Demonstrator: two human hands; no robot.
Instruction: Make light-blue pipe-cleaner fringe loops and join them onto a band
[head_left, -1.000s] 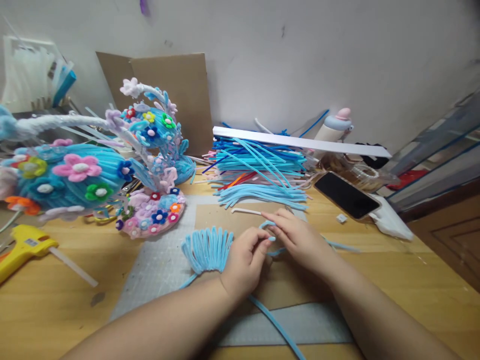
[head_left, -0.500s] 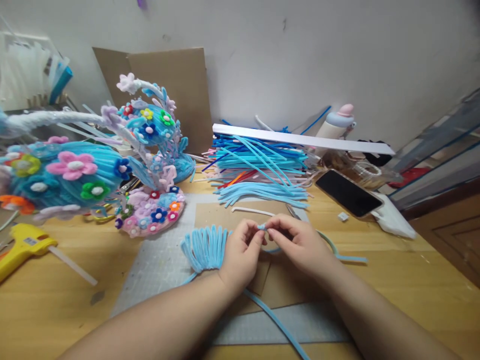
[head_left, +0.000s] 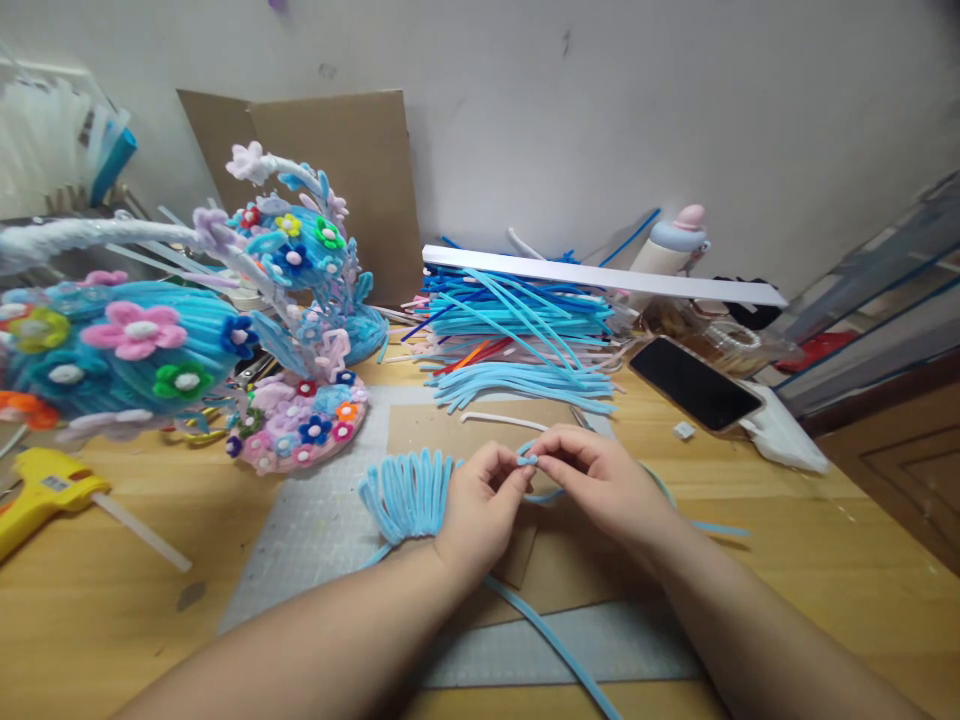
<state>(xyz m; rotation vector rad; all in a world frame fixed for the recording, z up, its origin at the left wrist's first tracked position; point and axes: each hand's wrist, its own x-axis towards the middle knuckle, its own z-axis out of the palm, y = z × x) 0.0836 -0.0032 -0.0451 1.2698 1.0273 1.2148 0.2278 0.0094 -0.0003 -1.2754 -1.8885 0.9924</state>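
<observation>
Between their fingertips, my left hand [head_left: 484,495] and my right hand [head_left: 600,480] both pinch a light blue pipe cleaner [head_left: 527,460], bent where they meet. Its length loops behind my right hand, and a tail sticks out to the right. Beside my left hand lies a fan of looped light blue pipe cleaners [head_left: 409,490], gathered at the base. One long blue strand [head_left: 555,640] runs from under my left wrist towards the front edge. Beneath the hands is a piece of brown cardboard [head_left: 585,570] on a grey cutting mat [head_left: 300,540].
Decorated flower pieces [head_left: 135,330] and a yellow glue gun [head_left: 56,490] occupy the left. A pile of pipe cleaners [head_left: 517,310] lies at the back under a white strip [head_left: 600,275]. At the right are a phone [head_left: 694,380] and a bottle [head_left: 664,255].
The pipe cleaner between my fingertips is bent further, and its right-hand tail has shifted slightly right and down. Both hands keep their pinch in almost the same place.
</observation>
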